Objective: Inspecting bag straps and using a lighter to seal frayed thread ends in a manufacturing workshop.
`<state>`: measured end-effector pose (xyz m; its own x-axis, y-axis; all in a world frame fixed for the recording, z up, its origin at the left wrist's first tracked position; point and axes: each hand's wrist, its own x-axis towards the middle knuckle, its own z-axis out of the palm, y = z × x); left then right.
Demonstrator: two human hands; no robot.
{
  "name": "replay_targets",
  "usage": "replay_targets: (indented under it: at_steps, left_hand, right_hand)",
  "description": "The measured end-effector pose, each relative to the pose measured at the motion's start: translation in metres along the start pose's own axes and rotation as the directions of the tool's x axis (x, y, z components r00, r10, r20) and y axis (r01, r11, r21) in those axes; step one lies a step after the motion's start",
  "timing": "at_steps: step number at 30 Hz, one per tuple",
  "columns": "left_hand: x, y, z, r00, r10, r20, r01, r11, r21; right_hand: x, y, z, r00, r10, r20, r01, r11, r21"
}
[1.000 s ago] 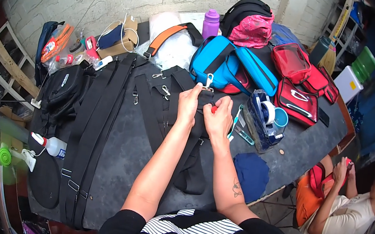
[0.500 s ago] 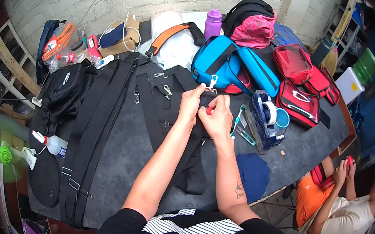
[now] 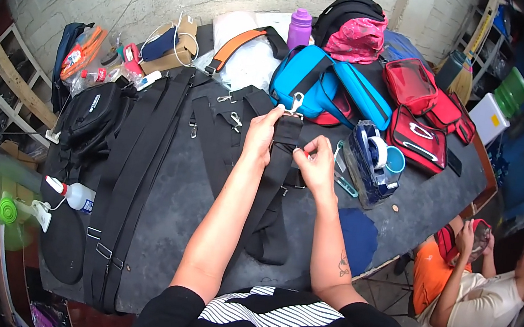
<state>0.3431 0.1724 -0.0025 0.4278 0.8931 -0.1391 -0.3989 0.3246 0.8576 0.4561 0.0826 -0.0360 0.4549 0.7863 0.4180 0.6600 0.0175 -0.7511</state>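
The broad dark surface carried a black strap near its middle, one part trailing in a loose fold toward the near edge, the other end pointing to the far edge and steadied by the hands. The left hand grasped that end just below a metal snap hook; the right hand, fingers pinched, held a small red thing just beside the strap, its kind too hidden to tell. The hook already sat at the strap's end, so that much looked done; whether the end was secured could not be told, and that seemed the part left. Around the work, a seated person was beyond the right edge; long black straps ran along the left side; a blue bag toward the far edge left little room past the hook; red bags crowded the far right corner; shorter black straps lay left of the left hand and could tangle; a navy cloth lay by the near edge, at right; a tape holder and a teal tool near the right hand might hamper it; a coin-like disc lay toward the right edge.
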Motion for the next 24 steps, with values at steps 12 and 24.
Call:
replay_targets:
  at_steps: [12,24]
  left_hand:
    - [-0.112,0.055,-0.048,0.938,0.036,0.346,-0.148,0.941,0.304]
    - [-0.261,0.015,-0.155,0.923,-0.195,0.331,0.152,0.976,0.153]
  right_hand:
    - [0.031,-0.090,-0.008,0.931,0.044,0.363,-0.351,0.385,0.854]
    - [0.102,-0.100,0.033,0.947,-0.050,0.317,-0.260,0.460,0.849]
